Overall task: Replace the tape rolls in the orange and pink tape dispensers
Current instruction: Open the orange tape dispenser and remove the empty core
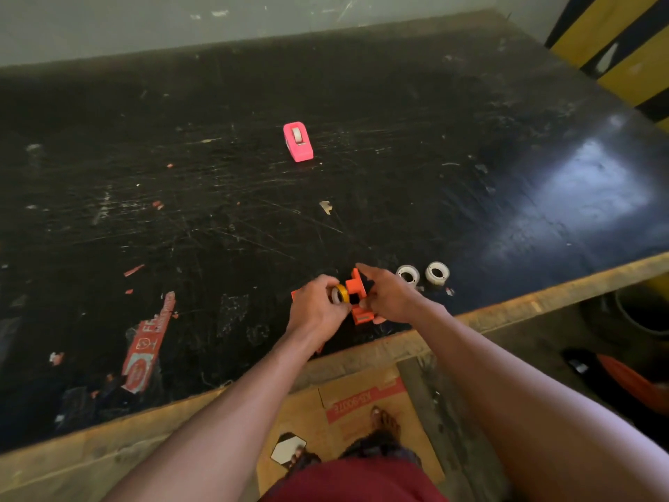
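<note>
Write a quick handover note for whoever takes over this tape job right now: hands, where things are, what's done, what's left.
Left hand: grip on a yellow-cored roll, right at the orange dispenser.
Right hand: holds that dispenser at the table's near edge.
Two spare rolls: just right of the hands.
Pink dispenser: mid-table, roll inside, untouched.
Done: nothing finished.
Left: finish orange, then swap pink.

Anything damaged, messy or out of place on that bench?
Mostly the black tabletop: heavily scratched, littered with red tape scraps and a torn red label stuck down at the left. The pink dispenser stands upright, alone mid-table. Two spare rolls lie flat by the right hand.
</note>
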### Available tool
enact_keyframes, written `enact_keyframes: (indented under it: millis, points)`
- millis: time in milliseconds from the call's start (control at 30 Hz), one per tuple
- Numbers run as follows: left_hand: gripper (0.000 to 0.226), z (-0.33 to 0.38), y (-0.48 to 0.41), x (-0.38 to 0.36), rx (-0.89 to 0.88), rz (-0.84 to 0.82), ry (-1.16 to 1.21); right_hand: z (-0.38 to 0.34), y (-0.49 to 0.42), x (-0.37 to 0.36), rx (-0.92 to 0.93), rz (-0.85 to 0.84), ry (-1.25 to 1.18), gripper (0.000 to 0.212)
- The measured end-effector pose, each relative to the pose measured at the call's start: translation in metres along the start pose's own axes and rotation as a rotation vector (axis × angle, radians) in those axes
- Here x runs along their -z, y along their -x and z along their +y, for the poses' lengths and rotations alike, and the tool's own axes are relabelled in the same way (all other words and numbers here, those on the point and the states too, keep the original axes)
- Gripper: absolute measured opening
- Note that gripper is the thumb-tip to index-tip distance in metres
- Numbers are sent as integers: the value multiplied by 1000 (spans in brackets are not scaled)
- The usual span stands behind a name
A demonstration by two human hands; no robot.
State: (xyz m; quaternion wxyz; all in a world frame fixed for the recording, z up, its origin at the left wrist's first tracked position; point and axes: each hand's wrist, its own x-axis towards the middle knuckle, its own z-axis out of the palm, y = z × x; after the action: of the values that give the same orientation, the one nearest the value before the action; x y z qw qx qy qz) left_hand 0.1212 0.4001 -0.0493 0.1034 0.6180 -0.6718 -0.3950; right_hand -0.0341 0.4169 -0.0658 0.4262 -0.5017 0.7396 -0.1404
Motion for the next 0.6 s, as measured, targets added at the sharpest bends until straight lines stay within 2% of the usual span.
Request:
enact_keyframes:
  millis: [133, 200, 267, 333, 400, 467, 533, 600]
  points:
    - [50, 9, -1, -1, -14, 56, 88, 6, 2, 5, -36, 21, -46, 82]
    - [50, 11, -3, -1, -41, 57, 113, 8, 4, 13, -31, 27, -84, 77]
    - [51, 14, -7, 1, -49, 72, 133, 13, 4, 28, 16, 147, 46, 64]
    - [53, 20, -13, 2, -47, 97, 148, 16, 4, 48, 55, 266, 312, 59]
    - [52, 30, -17, 1, -51, 131, 152, 17, 7, 63, 18, 215, 528, 70]
    - [50, 42, -17, -5, -63, 150, 126, 19, 10, 68, -13, 80, 686, 75]
    - [51, 54, -18, -13, -81, 142, 72, 23, 8, 68, 4, 22, 739, 67]
    - [51, 63, -18, -21, -93, 131, 7, 26, 5, 73, 41, 45, 701, 57]
